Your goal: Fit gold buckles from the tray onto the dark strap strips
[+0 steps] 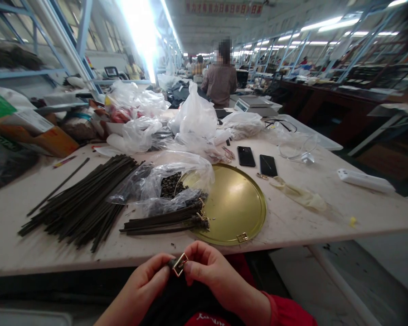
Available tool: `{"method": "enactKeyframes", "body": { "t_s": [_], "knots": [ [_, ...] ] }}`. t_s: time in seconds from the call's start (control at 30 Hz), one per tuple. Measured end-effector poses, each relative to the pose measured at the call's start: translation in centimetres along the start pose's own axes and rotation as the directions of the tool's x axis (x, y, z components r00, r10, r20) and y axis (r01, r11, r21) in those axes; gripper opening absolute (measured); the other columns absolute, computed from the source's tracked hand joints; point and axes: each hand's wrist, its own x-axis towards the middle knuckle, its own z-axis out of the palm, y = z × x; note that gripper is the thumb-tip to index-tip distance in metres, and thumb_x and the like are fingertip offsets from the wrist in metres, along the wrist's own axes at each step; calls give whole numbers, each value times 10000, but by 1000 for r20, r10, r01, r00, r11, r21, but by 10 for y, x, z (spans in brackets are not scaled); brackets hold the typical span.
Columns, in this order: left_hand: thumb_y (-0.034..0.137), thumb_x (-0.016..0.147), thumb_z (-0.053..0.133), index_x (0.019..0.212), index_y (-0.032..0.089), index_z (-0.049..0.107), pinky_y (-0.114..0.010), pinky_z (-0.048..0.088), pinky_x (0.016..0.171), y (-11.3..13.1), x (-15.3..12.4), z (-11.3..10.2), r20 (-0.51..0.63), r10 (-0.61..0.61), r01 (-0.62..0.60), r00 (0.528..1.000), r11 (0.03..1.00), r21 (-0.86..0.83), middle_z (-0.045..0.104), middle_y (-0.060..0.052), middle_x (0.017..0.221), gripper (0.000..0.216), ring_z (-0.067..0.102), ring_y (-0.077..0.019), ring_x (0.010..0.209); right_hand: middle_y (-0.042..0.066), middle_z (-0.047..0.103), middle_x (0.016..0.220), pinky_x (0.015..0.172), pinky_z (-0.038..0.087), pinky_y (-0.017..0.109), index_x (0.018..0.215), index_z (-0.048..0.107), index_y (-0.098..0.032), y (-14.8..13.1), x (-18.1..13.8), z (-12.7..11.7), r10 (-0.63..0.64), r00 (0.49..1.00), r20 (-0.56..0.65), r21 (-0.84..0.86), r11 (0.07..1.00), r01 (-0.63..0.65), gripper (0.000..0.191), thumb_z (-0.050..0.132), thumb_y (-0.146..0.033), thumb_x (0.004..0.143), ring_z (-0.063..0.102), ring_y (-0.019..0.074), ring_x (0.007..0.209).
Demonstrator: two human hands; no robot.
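In front of the table's edge, my left hand (153, 277) pinches the end of a dark strap (172, 263). A gold-coloured rectangular buckle (180, 265) sits at that end, and the fingers of my right hand (207, 267) are closed on its right side. Just beyond, a round gold tray (236, 199) lies on the table, with loose buckles (242, 237) on its near rim. A bundle of dark straps with buckles on their ends (166, 222) reaches onto the tray's left side. Small dark pieces (172, 184) fill an open plastic bag (156, 181) behind it.
A large fan of dark straps (78, 203) covers the table's left part. Two phones (246, 156) lie behind the tray. White plastic bags (195, 113) and a scale (255, 105) stand farther back. On the right are a yellowish bag (301, 194) and a white bar-shaped object (365, 180).
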Motion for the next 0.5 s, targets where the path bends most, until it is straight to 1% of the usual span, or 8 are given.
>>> {"method": "enactKeyframes", "body": {
  "t_s": [0.17,0.3,0.4,0.5],
  "knots": [
    [418,732,536,799,166,631,-209,392,540,0,-7,4,-24,-3,4,1000,998,70,599,14,649,278,507,-147,603,-51,537,582,545,342,208,745,526,-153,0,-9,9,0,1000,-30,-4,1000,0,299,727,-332,614,458,71,519],
    [419,717,559,750,154,616,-194,337,469,6,-15,9,-9,-7,8,1000,997,76,517,44,568,273,434,-106,505,-59,511,553,542,328,210,712,510,-161,0,-16,11,-57,997,-54,-69,996,53,260,687,-341,651,450,77,518],
    [458,721,570,697,143,602,-180,326,465,11,-24,12,30,-30,31,999,999,-33,530,36,565,318,424,-85,487,-48,530,561,554,336,213,694,519,-154,-1,-22,10,-78,996,-51,-80,994,74,248,679,-341,667,460,78,521],
    [463,767,539,716,137,590,-159,253,406,9,-30,15,142,-104,134,984,967,-217,522,32,534,334,380,-54,422,-24,566,588,544,343,210,693,522,-146,0,-27,9,-54,999,1,32,998,54,270,693,-352,661,478,78,522]
  ]
}}
